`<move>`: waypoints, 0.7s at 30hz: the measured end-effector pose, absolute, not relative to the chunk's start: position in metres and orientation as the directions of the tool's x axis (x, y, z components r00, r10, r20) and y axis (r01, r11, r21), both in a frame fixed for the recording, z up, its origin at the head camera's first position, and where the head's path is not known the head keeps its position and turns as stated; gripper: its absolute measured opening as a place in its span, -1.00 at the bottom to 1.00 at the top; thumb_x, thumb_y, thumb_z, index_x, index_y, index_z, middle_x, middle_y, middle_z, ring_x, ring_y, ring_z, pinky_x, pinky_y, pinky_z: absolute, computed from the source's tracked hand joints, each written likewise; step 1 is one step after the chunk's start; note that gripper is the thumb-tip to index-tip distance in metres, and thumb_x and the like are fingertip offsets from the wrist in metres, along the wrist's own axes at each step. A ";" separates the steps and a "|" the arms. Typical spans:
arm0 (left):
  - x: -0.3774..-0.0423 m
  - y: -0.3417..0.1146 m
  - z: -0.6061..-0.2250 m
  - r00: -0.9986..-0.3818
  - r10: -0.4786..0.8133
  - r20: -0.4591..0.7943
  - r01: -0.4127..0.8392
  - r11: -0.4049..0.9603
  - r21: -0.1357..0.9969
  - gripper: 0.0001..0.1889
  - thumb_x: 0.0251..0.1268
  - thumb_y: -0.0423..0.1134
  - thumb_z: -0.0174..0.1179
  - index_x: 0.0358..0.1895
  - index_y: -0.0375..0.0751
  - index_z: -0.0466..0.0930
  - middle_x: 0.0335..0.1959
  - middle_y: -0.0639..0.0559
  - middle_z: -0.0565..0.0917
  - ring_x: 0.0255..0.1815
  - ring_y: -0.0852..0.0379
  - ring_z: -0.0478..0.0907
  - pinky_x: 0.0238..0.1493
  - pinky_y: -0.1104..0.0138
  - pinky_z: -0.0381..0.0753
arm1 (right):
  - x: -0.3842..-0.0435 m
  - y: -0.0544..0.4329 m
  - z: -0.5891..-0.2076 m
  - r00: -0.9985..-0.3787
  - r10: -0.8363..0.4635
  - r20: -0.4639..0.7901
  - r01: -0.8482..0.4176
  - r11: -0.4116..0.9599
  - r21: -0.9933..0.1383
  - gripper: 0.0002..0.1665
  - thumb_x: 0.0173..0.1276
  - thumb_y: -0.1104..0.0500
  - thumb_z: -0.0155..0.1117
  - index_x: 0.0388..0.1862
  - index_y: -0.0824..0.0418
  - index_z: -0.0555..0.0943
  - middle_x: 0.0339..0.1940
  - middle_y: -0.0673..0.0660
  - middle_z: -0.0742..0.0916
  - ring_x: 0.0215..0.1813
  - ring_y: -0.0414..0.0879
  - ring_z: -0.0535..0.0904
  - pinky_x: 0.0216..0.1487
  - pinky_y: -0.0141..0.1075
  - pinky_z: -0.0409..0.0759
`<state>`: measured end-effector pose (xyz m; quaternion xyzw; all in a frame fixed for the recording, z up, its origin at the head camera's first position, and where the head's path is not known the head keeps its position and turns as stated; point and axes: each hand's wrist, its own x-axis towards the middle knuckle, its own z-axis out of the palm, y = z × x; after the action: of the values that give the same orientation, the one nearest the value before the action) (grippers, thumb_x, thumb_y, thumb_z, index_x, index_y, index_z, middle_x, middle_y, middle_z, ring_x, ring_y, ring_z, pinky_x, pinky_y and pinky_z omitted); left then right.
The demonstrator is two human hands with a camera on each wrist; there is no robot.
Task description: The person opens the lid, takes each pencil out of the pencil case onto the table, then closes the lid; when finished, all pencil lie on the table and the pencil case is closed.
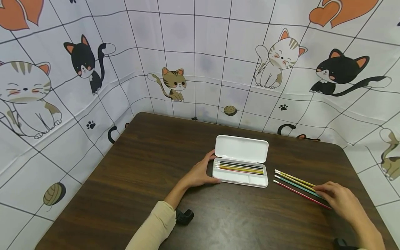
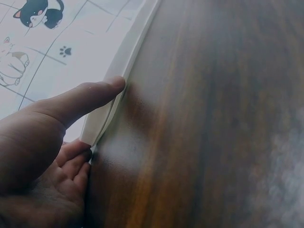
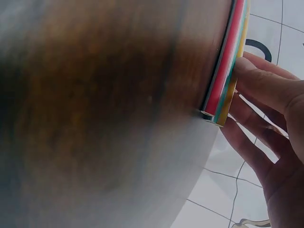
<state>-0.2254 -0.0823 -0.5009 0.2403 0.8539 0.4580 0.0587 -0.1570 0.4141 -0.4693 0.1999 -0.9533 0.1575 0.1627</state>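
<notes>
A white pencil case point(image 1: 231, 178) lies open on the table, its lid point(image 1: 241, 148) tilted back. Several black, yellow and red pencils point(image 1: 240, 167) lie side by side inside it. My left hand point(image 1: 198, 175) holds the case's left end, thumb along the front edge point(image 2: 118, 85) and fingers around the end. To the right of the case, my right hand point(image 1: 340, 199) pinches a yellow pencil point(image 3: 231, 92) near its far end from the eraser. Beside it lie another yellow pencil, a teal pencil point(image 1: 295, 186) and a red pencil point(image 1: 301, 194), roughly parallel.
The dark wooden table point(image 1: 150, 156) has rounded back corners. A white cloth point(image 1: 206, 83) with cat prints hangs behind it and on both sides. A black strap device point(image 1: 184, 217) sits at my left wrist.
</notes>
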 end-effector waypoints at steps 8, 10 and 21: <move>-0.224 -0.082 -0.499 -0.877 0.463 0.130 0.362 0.456 0.813 0.26 -0.10 -0.09 0.59 0.58 -0.04 -0.20 0.40 -0.02 0.35 0.42 0.02 0.22 0.34 -0.01 0.18 | -0.159 0.412 -0.469 -0.899 -0.306 0.312 -0.384 0.895 -0.227 -0.75 0.01 0.29 0.56 -0.30 0.06 0.77 -0.31 -0.03 0.72 -0.37 -0.18 0.59 -0.43 -0.16 0.52; -0.224 -0.082 -0.499 -0.876 0.464 0.130 0.362 0.455 0.813 0.25 -0.09 -0.09 0.59 0.58 -0.04 -0.19 0.40 -0.03 0.35 0.42 0.02 0.22 0.34 -0.01 0.18 | -0.158 0.412 -0.469 -0.907 -0.297 0.299 -0.371 0.899 -0.232 -0.76 0.04 0.27 0.55 -0.28 0.07 0.77 -0.30 -0.02 0.73 -0.37 -0.21 0.58 -0.43 -0.16 0.52; -0.224 -0.083 -0.499 -0.877 0.461 0.132 0.363 0.456 0.813 0.26 -0.09 -0.11 0.59 0.58 -0.05 -0.20 0.40 0.00 0.35 0.42 0.03 0.22 0.35 0.01 0.18 | -0.158 0.404 -0.453 -0.899 -0.301 0.319 -0.381 0.896 -0.228 -0.75 0.10 0.27 0.53 -0.21 0.12 0.75 -0.30 -0.01 0.72 -0.40 -0.35 0.54 -0.47 -0.28 0.53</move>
<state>-0.2237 -0.0827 -0.4987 0.2419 0.8517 0.4618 0.0535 -0.1579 0.4042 -0.4528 0.1770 -0.9637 0.1439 0.1388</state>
